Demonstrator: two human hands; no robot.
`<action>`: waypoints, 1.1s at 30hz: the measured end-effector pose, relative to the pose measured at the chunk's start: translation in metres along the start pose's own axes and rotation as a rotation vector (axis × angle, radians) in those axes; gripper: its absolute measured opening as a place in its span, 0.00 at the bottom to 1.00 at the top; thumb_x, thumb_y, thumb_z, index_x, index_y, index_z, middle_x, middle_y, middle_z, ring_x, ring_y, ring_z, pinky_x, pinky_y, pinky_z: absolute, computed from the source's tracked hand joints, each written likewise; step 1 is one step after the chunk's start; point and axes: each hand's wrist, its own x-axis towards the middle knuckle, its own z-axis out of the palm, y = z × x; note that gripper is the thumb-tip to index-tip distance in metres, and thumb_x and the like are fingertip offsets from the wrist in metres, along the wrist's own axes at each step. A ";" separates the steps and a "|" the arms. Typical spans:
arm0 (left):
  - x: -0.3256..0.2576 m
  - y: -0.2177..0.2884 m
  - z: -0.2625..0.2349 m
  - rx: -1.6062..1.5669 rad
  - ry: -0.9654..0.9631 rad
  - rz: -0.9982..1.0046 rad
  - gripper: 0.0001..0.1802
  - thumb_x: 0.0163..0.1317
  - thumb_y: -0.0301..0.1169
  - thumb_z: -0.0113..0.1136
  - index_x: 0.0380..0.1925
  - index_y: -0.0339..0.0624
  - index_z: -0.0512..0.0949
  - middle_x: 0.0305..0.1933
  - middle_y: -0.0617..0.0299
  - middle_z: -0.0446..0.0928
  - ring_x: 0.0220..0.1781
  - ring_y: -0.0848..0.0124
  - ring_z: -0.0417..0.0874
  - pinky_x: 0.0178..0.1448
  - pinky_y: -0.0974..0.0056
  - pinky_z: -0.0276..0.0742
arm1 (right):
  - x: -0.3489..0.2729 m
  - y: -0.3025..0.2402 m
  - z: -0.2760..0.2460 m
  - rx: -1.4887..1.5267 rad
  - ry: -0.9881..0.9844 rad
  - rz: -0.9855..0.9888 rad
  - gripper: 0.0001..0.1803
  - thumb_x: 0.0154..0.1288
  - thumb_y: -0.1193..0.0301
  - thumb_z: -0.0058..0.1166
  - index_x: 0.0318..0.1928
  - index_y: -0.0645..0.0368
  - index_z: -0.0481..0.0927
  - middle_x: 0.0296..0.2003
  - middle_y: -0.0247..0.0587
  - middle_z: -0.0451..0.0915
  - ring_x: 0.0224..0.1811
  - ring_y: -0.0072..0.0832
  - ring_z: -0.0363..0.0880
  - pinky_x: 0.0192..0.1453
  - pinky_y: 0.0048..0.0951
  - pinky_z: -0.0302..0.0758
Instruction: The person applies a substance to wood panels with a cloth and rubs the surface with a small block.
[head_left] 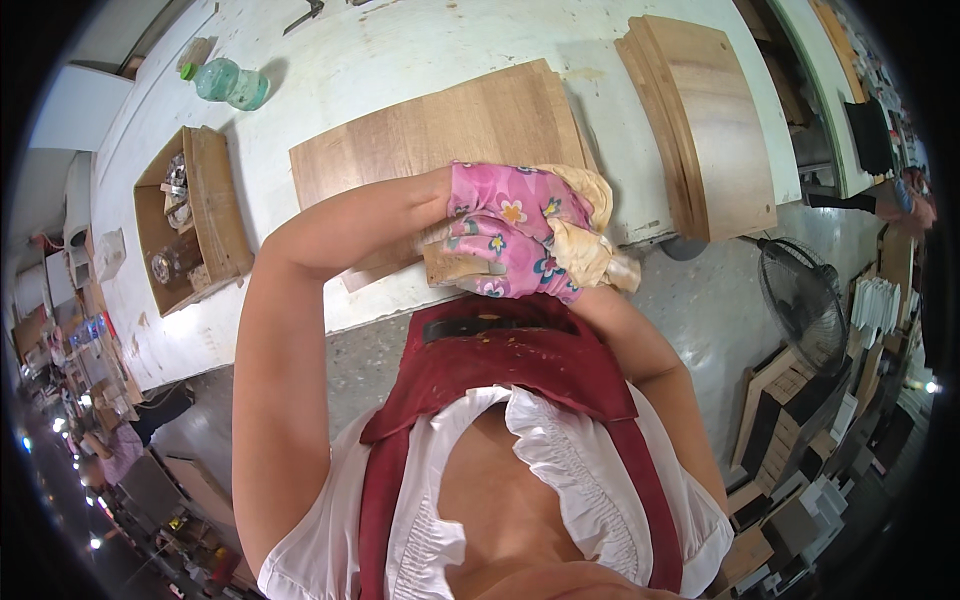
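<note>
My left forearm crosses from the left over a wood-grain board, and my left hand point(515, 190) is in a pink flowered covering. Bunched cream material point(590, 250) lies at its far end, hiding the fingers. It may be part of a glove or a cloth; I cannot tell which. My right arm comes in from the lower right. Just below and overlapping the left, my right hand point(505, 250), also in pink flowers, has its fingers bent around a small wooden block point(453, 266) at the table's near edge. The wood-grain board point(400, 140) lies flat beyond both hands.
A stack of wood-grain boards point(705, 120) stands at the table's right. On the left are an open cardboard box point(215, 190) with metal parts and a green-capped bottle point(235, 84). A black fan point(800, 300) stands on the floor at right, near stacked panels point(800, 425).
</note>
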 end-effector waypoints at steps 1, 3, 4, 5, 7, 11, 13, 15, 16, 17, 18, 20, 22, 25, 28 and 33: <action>-0.004 0.000 0.001 -0.023 -0.008 -0.015 0.30 0.53 0.27 0.61 0.60 0.43 0.70 0.56 0.55 0.73 0.56 0.63 0.75 0.62 0.63 0.71 | 0.002 -0.002 -0.004 0.039 -0.023 0.017 0.26 0.55 0.61 0.59 0.55 0.51 0.75 0.54 0.42 0.73 0.59 0.42 0.69 0.67 0.42 0.62; -0.017 -0.001 -0.002 -0.068 -0.005 -0.049 0.30 0.53 0.26 0.61 0.60 0.44 0.70 0.57 0.55 0.74 0.57 0.62 0.75 0.62 0.62 0.71 | 0.003 0.000 0.000 0.006 0.003 0.011 0.26 0.53 0.62 0.60 0.55 0.48 0.75 0.53 0.42 0.73 0.58 0.41 0.70 0.67 0.42 0.63; -0.009 -0.018 0.003 -0.122 -0.035 -0.033 0.30 0.53 0.26 0.61 0.60 0.44 0.71 0.57 0.55 0.74 0.57 0.62 0.76 0.62 0.62 0.71 | -0.006 0.010 -0.003 0.043 0.036 0.104 0.27 0.53 0.61 0.60 0.56 0.48 0.75 0.53 0.42 0.73 0.58 0.41 0.71 0.66 0.42 0.64; -0.028 -0.012 -0.005 -0.115 0.043 -0.084 0.30 0.53 0.26 0.61 0.60 0.44 0.71 0.57 0.55 0.74 0.57 0.62 0.76 0.62 0.62 0.71 | 0.001 0.005 -0.009 0.126 0.012 0.096 0.27 0.53 0.61 0.60 0.56 0.48 0.75 0.53 0.42 0.74 0.58 0.42 0.71 0.65 0.43 0.65; -0.053 -0.007 -0.019 -0.028 0.270 -0.133 0.30 0.53 0.26 0.61 0.60 0.45 0.71 0.58 0.55 0.74 0.57 0.62 0.76 0.63 0.61 0.70 | 0.013 -0.001 -0.018 0.030 0.037 0.011 0.27 0.52 0.59 0.60 0.54 0.50 0.77 0.50 0.43 0.76 0.53 0.44 0.74 0.60 0.42 0.69; -0.130 0.032 -0.061 0.628 0.643 -0.313 0.30 0.49 0.22 0.62 0.57 0.41 0.73 0.60 0.51 0.74 0.64 0.56 0.71 0.71 0.54 0.59 | 0.012 -0.003 -0.024 0.030 0.085 0.161 0.27 0.46 0.64 0.61 0.52 0.48 0.78 0.50 0.40 0.77 0.53 0.41 0.74 0.62 0.40 0.68; -0.193 0.048 -0.062 0.841 0.745 -0.502 0.32 0.52 0.30 0.63 0.60 0.39 0.69 0.57 0.48 0.74 0.63 0.55 0.72 0.70 0.55 0.61 | 0.014 -0.001 -0.020 0.025 0.121 0.176 0.25 0.47 0.64 0.61 0.50 0.50 0.79 0.49 0.41 0.78 0.52 0.41 0.75 0.60 0.40 0.69; -0.239 0.061 -0.056 0.804 0.871 -0.627 0.31 0.55 0.26 0.61 0.61 0.39 0.68 0.59 0.49 0.73 0.63 0.55 0.71 0.69 0.59 0.62 | 0.019 -0.005 -0.020 0.058 0.146 0.187 0.23 0.48 0.65 0.62 0.48 0.52 0.79 0.47 0.42 0.79 0.52 0.41 0.75 0.59 0.39 0.70; -0.248 0.074 -0.048 0.707 0.950 -0.660 0.30 0.57 0.25 0.59 0.62 0.39 0.67 0.60 0.51 0.73 0.63 0.56 0.72 0.69 0.61 0.64 | 0.020 -0.007 -0.019 0.071 0.159 0.199 0.22 0.49 0.65 0.63 0.47 0.53 0.80 0.47 0.43 0.79 0.53 0.41 0.75 0.58 0.39 0.70; -0.255 0.078 -0.035 0.475 1.088 -0.720 0.30 0.58 0.24 0.58 0.62 0.39 0.66 0.60 0.53 0.73 0.62 0.60 0.72 0.68 0.63 0.64 | 0.020 -0.008 -0.018 0.069 0.162 0.204 0.21 0.49 0.64 0.63 0.47 0.54 0.80 0.46 0.43 0.79 0.52 0.41 0.75 0.58 0.38 0.70; -0.263 0.075 -0.019 0.235 1.217 -0.766 0.29 0.60 0.23 0.57 0.63 0.39 0.66 0.60 0.55 0.73 0.62 0.63 0.72 0.67 0.65 0.64 | 0.021 -0.009 -0.016 0.066 0.167 0.208 0.21 0.50 0.64 0.63 0.46 0.55 0.80 0.46 0.43 0.80 0.52 0.41 0.75 0.58 0.38 0.70; -0.269 0.075 0.005 -0.081 1.346 -0.699 0.28 0.63 0.21 0.53 0.65 0.38 0.63 0.59 0.61 0.71 0.59 0.74 0.70 0.64 0.71 0.63 | 0.022 -0.011 -0.015 0.049 0.170 0.210 0.21 0.50 0.63 0.64 0.45 0.57 0.80 0.46 0.43 0.80 0.52 0.41 0.75 0.58 0.37 0.70; -0.268 0.084 0.026 -0.251 1.435 -0.566 0.30 0.62 0.19 0.51 0.66 0.36 0.60 0.58 0.62 0.71 0.59 0.74 0.69 0.63 0.72 0.62 | 0.025 -0.012 -0.016 0.022 0.163 0.196 0.22 0.50 0.63 0.64 0.45 0.58 0.80 0.46 0.43 0.80 0.52 0.41 0.75 0.57 0.37 0.70; -0.266 0.110 0.061 -0.245 1.397 -0.613 0.29 0.61 0.19 0.50 0.65 0.36 0.61 0.56 0.64 0.72 0.56 0.76 0.71 0.61 0.72 0.65 | 0.023 -0.006 -0.015 0.086 0.184 0.161 0.21 0.52 0.62 0.64 0.46 0.60 0.79 0.47 0.46 0.79 0.52 0.42 0.75 0.57 0.37 0.70; -0.288 0.122 0.112 0.058 1.264 -0.685 0.27 0.58 0.18 0.49 0.60 0.36 0.67 0.46 0.60 0.77 0.46 0.74 0.75 0.51 0.69 0.71 | 0.018 -0.004 -0.013 0.159 0.199 0.237 0.23 0.56 0.58 0.61 0.47 0.61 0.79 0.48 0.48 0.78 0.54 0.40 0.75 0.59 0.36 0.70; -0.335 0.156 0.139 -0.182 1.238 -1.049 0.27 0.59 0.25 0.54 0.61 0.41 0.68 0.52 0.53 0.76 0.53 0.66 0.77 0.57 0.63 0.75 | 0.012 0.019 -0.032 0.313 0.390 0.263 0.17 0.68 0.67 0.51 0.52 0.66 0.76 0.51 0.46 0.76 0.58 0.37 0.72 0.65 0.34 0.69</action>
